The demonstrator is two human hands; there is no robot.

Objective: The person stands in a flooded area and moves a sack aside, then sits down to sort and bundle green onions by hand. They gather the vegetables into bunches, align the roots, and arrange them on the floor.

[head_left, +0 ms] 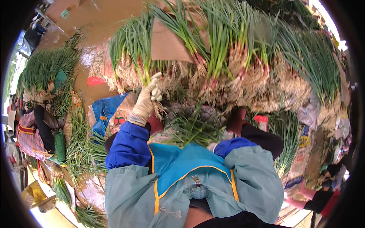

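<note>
My left hand (149, 95), in a pale glove, is closed around a few spring onions (143, 68). Their green leaves rise above the fist, and roots stick out below it. Just beyond stands a long heap of spring onions (241, 64), leaves up, with pale tangled roots toward me. A piece of brown cardboard (169, 41) lies against the heap. My right hand (213, 146) is drawn in close to my blue apron (182, 155); only a bit of its pale glove shows and its fingers are hidden. Loose green leaves (194, 127) lie between my legs.
Another pile of spring onions (49, 74) stands at the far left, near a seated person in a checked top (33, 135). A blue sack (104, 110) and scattered leaves (78, 144) lie left of me. More onions (283, 144) lie at my right, with another person beyond. Muddy water covers the ground.
</note>
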